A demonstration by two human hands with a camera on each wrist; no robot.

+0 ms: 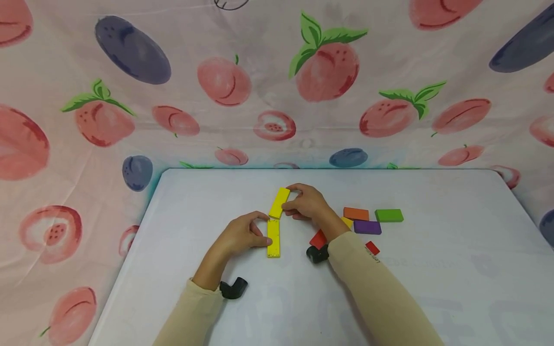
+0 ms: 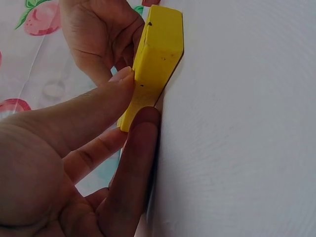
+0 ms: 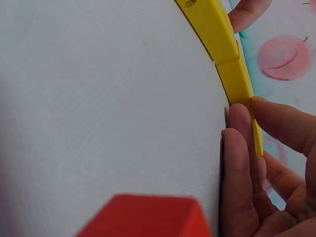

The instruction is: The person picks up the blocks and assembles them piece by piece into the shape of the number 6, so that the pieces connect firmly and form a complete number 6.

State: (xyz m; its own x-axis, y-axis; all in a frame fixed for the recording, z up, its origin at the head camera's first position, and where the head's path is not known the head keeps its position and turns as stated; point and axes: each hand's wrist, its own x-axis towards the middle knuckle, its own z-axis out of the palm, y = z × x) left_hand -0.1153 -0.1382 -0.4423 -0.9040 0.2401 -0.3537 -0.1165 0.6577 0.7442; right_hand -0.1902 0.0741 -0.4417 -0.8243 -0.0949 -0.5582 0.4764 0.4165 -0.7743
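Two yellow blocks lie end to end on the white table, with a slight bend where they meet. My left hand [image 1: 241, 234] grips the nearer yellow block [image 1: 273, 245] from its left side, thumb at mid-length and a finger by its far end. On the farther yellow block [image 1: 279, 203], tilted to the right, my right hand [image 1: 308, 203] has its thumb along the right edge and a finger at the far end. In the left wrist view the nearer block's end face [image 2: 165, 32] points at the camera. Part of the farther block shows beyond my right fingers [image 3: 236, 153].
Right of my right hand lie an orange block [image 1: 356, 214], a purple block [image 1: 367, 227], a green block [image 1: 389, 216] and a small red piece [image 1: 372, 248]. A red block [image 1: 318, 239] and another yellow piece [image 1: 347, 222] are partly hidden by my right forearm. Fruit-patterned cloth [image 1: 272, 86] hangs behind the table.
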